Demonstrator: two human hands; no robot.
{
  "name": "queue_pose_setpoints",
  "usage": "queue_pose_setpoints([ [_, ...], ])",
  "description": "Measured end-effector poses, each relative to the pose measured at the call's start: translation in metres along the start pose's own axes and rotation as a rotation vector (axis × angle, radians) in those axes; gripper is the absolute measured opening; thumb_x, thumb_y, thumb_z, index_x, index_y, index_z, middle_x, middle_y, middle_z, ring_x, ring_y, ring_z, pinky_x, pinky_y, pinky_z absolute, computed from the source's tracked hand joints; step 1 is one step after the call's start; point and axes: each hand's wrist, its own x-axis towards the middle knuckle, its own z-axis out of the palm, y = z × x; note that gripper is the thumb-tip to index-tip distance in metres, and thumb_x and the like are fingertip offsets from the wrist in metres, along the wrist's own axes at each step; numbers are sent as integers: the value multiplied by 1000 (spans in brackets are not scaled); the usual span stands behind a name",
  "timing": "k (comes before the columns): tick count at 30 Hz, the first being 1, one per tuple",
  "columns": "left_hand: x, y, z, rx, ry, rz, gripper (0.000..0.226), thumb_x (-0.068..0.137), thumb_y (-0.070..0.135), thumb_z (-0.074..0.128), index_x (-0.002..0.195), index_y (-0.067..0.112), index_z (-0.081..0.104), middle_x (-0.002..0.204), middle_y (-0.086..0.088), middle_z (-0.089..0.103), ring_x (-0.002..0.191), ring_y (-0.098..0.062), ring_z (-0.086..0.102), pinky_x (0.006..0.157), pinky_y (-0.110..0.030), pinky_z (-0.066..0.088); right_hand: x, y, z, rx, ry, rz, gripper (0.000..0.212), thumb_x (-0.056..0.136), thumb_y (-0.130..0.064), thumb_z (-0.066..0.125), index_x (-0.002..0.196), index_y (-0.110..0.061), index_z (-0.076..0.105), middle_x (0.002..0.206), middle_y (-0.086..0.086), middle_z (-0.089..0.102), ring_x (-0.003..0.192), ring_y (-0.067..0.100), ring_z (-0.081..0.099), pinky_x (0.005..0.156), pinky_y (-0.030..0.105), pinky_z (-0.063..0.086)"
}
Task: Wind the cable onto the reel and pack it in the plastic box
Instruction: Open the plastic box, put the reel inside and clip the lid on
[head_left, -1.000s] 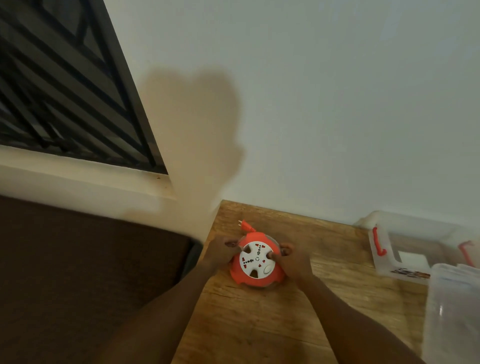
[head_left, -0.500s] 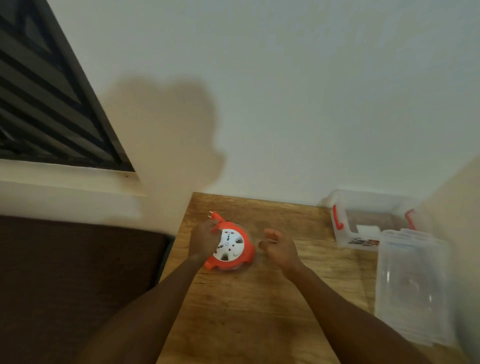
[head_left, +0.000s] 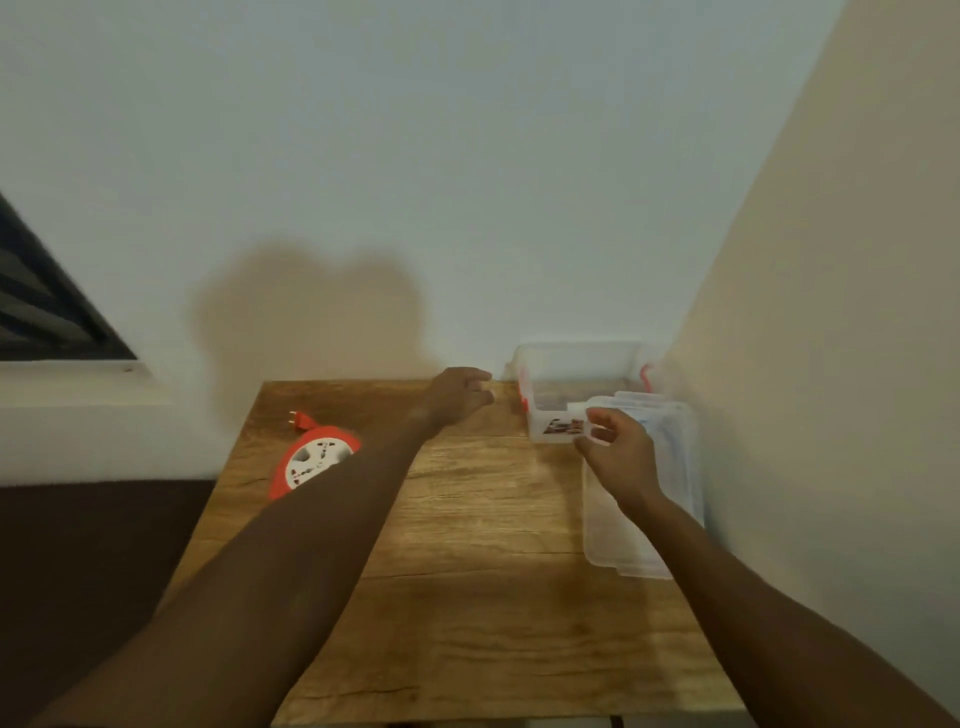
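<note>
The plastic box (head_left: 582, 395) carries a small printed label on its near wall, too blurred to read; the reel (head_left: 314, 460) shows a white socket face in an orange rim, its markings likewise illegible. The box has red latches at both ends and stands open in the far corner where the two walls meet, so there is no room beyond it or to its right. A clear lid (head_left: 641, 493) lies just in front of the box, along the right-hand wall. The right hand (head_left: 618, 457) hovers over the far end of that lid, close to the box's near wall, fingers half curled and spread, nothing in its grasp. The left hand (head_left: 460, 397) is raised just left of the box, fingers loosely bent, thumb apart, also empty. The reel lies well behind and to the left of the left hand, partly hidden by that forearm, near the table's left edge, with its orange plug (head_left: 298, 420) sticking out on the far side. The wooden table (head_left: 483, 597) is bare between and in front of the two hands. Half a second ago the left hand gripped the reel and the right hovered beside it; both have since gone across to the box.
</note>
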Motion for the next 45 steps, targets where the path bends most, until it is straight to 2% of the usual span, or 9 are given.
queue_pose_setpoints([
  [4,24,33,42,41,-35,3,58,94,22,75,148,9,56,151,-14,58,132,-30,59,110,-39,48,4,31,-64,-14,172,64,47,81,-10,75,126,-16,62,118,-4,63,107,15,60,78,18,47],
  [8,41,44,70,-4,24,-85,71,94,25,77,155,12,45,158,-13,49,136,-30,55,88,-28,48,10,69,-104,-109,265,161,56,78,-19,77,131,-14,58,127,3,62,112,21,59,84,26,48],
  [13,55,39,88,-56,104,-179,76,90,19,80,155,7,42,157,-16,50,137,-35,54,105,-41,49,19,107,-118,-202,108,433,82,81,-27,76,149,-6,35,148,17,45,129,36,49,103,48,46],
  [16,55,38,97,-126,185,-220,76,85,4,82,152,6,46,152,-17,54,131,-39,58,99,-46,55,20,112,-110,-158,32,496,64,84,-13,68,141,0,43,134,20,56,105,32,63,85,41,55],
  [22,57,32,87,-88,271,-231,47,77,-5,79,123,-3,72,124,-22,73,102,-33,72,90,-44,61,15,99,-92,-19,24,350,29,75,0,56,91,-16,74,79,3,73,74,27,70,64,42,62],
  [27,44,20,53,-76,324,-195,44,73,-5,79,117,-1,77,118,-21,76,105,-36,73,91,-47,62,17,69,-83,-59,-142,91,40,86,-6,51,89,-39,73,86,-13,73,78,7,69,59,21,56],
  [33,11,2,14,-171,433,-220,52,76,-5,82,127,-4,71,129,-21,71,113,-34,70,98,-47,59,11,25,-41,-286,-414,-208,17,95,-12,55,103,-17,70,100,-6,66,89,9,60,73,23,48],
  [38,-39,-20,-5,-366,460,-268,49,82,-9,76,130,1,68,120,-20,73,79,-18,70,56,-25,61,-18,-6,23,-444,-629,-363,18,97,-15,54,103,-22,69,108,-4,67,96,12,62,80,26,51],
  [45,-92,-79,-24,-474,527,-402,51,83,-1,80,131,10,67,120,-16,74,101,-33,73,84,-55,64,-48,-22,99,-618,-696,-412,27,91,-4,56,108,-15,74,111,7,70,94,23,66,85,37,56],
])
